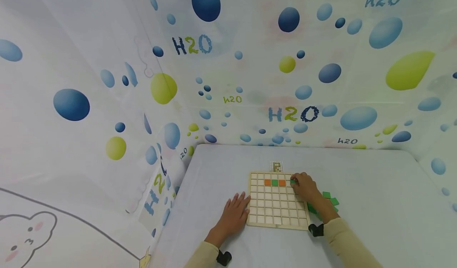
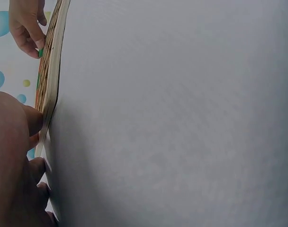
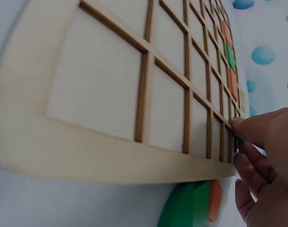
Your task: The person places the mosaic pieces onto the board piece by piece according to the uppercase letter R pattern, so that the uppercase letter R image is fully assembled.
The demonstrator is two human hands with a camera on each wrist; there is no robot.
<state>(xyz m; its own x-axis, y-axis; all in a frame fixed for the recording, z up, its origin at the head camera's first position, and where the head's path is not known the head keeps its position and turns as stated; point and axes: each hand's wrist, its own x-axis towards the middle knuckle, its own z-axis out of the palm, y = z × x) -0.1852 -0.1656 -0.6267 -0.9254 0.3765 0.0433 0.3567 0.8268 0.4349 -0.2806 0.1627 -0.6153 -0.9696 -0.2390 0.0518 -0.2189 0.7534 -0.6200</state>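
A wooden grid board [image 1: 273, 203] lies on the white-covered table. Its second row from the far side bears an orange tile [image 1: 267, 182], a green tile [image 1: 274, 182] and another orange tile [image 1: 282, 182] side by side. My right hand [image 1: 306, 188] pinches a small green tile [image 3: 238, 140] between thumb and fingers, low over the far right cells of that grid. Fingers spread, my left hand [image 1: 233, 216] rests on the table against the board's left edge. In the left wrist view, its thumb [image 2: 34, 120] touches the board's rim.
Several loose green pieces [image 1: 334, 201] lie right of the board, partly hidden by the right forearm. An orange piece [image 3: 215, 201] shows among them in the right wrist view. Beyond the far edge lies a small patterned card [image 1: 276, 166]. Printed curtains [image 1: 250, 69] enclose the table.
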